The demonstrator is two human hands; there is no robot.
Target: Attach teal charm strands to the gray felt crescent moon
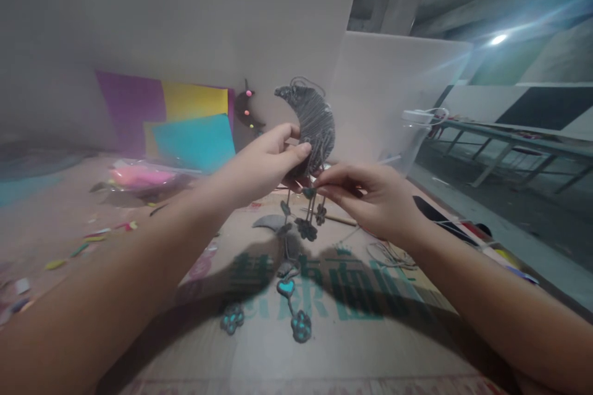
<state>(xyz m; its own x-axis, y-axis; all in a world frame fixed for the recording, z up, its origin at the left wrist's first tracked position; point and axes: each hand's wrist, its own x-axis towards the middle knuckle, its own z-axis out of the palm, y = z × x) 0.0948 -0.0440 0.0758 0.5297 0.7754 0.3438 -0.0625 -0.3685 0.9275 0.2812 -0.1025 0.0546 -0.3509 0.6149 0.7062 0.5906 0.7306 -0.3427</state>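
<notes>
A grey cord-wrapped crescent moon ornament (319, 112) is held upright above the table. My left hand (282, 151) is closed on its lower part, thumb in front. Below it my right hand (359, 194) pinches at the hanging cords beside a small dark heart charm (309, 192); exactly what lies between the fingertips is hidden. Flower-shaped charms (306, 229) dangle from the cords. On the table beneath lie a turquoise heart charm (286, 287), a paw-like charm (301, 326) joined to it by cord, and a loose turquoise-dotted charm (232, 319).
Purple, yellow and turquoise sheets (194, 142) lean at the back left near a pink packet (141, 176). Coloured scraps (81, 250) lie on the left. Loose cord (391, 255) rests at right, below a white-lidded clear container (417, 126). White panels (185, 18) stand behind.
</notes>
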